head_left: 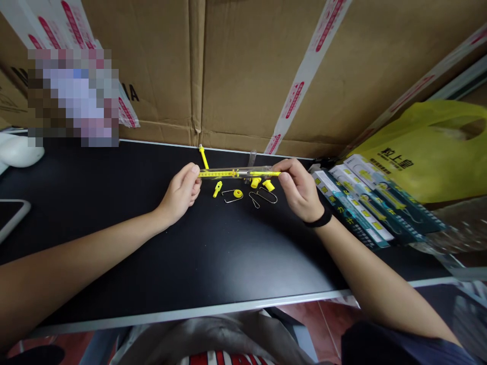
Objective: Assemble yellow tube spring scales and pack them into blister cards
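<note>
Both my hands hold a long clear tube with a yellow scale strip inside (234,173), level above the black table (213,253). My left hand (182,191) pinches its left end with curled fingers. My right hand (299,186), a black band on the wrist, pinches the yellow right end. Under the tube lie small yellow plastic parts (255,182), a yellow disc on a wire clip (235,194), another bent wire clip (262,196) and a small yellow peg (217,189). A yellow rod (204,156) lies just behind.
Large taped cardboard boxes (243,71) wall off the back. Packaged cards in a fanned stack (365,203) lie at the right beside a yellow plastic bag (429,147). A phone (9,215) and a white object (19,149) sit at the left edge.
</note>
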A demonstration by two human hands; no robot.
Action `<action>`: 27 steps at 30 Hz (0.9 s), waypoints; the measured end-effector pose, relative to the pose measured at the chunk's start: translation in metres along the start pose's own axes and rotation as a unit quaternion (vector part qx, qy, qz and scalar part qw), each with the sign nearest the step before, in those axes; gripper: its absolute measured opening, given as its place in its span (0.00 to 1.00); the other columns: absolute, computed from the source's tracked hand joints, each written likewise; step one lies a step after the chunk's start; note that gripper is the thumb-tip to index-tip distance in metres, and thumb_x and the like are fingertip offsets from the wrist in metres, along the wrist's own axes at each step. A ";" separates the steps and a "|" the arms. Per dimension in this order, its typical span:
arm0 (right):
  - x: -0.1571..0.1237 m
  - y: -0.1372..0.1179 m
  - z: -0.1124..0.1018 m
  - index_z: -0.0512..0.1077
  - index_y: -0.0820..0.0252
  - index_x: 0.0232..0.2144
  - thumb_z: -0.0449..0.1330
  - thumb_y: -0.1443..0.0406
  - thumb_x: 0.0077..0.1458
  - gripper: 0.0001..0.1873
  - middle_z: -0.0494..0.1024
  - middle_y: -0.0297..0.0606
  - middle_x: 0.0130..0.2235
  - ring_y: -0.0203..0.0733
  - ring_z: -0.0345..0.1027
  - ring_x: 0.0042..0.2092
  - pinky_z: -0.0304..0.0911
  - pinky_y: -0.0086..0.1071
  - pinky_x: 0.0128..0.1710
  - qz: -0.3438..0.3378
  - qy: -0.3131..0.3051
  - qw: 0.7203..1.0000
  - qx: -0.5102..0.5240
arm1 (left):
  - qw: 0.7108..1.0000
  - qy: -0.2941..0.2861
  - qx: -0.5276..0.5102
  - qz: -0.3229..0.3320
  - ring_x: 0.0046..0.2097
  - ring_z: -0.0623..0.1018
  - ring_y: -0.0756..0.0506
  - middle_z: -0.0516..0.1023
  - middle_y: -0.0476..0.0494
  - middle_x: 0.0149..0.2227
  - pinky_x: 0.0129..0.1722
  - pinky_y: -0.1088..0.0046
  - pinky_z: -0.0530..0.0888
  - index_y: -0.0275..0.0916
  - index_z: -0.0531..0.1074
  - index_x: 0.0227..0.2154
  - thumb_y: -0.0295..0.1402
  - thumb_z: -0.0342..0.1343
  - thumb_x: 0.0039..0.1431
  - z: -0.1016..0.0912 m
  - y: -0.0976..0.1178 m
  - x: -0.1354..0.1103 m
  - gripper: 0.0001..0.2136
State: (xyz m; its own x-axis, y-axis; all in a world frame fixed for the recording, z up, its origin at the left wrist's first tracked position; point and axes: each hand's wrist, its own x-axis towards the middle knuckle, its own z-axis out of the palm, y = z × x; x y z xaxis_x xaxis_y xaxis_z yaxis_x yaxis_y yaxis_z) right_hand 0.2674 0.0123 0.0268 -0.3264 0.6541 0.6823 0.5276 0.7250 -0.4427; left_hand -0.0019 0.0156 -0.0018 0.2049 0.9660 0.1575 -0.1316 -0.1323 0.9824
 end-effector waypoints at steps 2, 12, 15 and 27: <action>-0.001 -0.002 0.002 0.66 0.56 0.34 0.49 0.59 0.66 0.11 0.70 0.37 0.33 0.41 0.66 0.35 0.61 0.36 0.36 0.007 -0.008 1.000 0.004 | 1.000 -0.005 0.005 0.002 0.16 0.51 0.57 0.51 0.59 0.19 0.13 0.84 0.48 0.41 0.54 0.26 0.40 0.43 0.66 0.000 -0.001 0.000 0.14; -0.005 -0.004 0.008 0.62 0.55 0.33 0.47 0.60 0.67 0.10 0.72 0.36 0.32 0.41 0.68 0.34 0.62 0.36 0.36 0.037 -0.022 0.998 0.056 | 0.999 -0.026 0.022 0.009 0.17 0.51 0.57 0.52 0.59 0.19 0.14 0.84 0.49 0.41 0.53 0.25 0.41 0.42 0.67 0.000 -0.002 -0.002 0.15; -0.007 -0.007 0.011 0.61 0.55 0.34 0.45 0.60 0.68 0.10 0.72 0.36 0.32 0.41 0.68 0.35 0.63 0.37 0.37 0.041 -0.027 0.996 0.071 | 0.999 -0.034 0.025 0.017 0.17 0.51 0.57 0.52 0.59 0.19 0.14 0.84 0.49 0.41 0.54 0.25 0.40 0.41 0.67 0.000 -0.002 -0.003 0.15; -0.013 -0.008 0.021 0.59 0.54 0.34 0.42 0.58 0.68 0.12 0.71 0.36 0.31 0.40 0.68 0.33 0.63 0.37 0.37 0.073 -0.013 0.996 0.058 | 0.998 -0.039 0.034 0.021 0.18 0.52 0.57 0.53 0.59 0.19 0.13 0.85 0.49 0.41 0.53 0.25 0.43 0.43 0.67 0.001 -0.002 -0.003 0.16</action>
State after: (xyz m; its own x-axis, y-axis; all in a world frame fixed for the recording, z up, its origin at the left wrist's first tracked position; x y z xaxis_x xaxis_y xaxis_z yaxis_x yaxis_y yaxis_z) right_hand 0.2511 0.0027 0.0090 -0.2736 0.7582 0.5918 0.4768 0.6413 -0.6011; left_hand -0.0012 0.0130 -0.0045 0.2764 0.9393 0.2035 -0.0758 -0.1897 0.9789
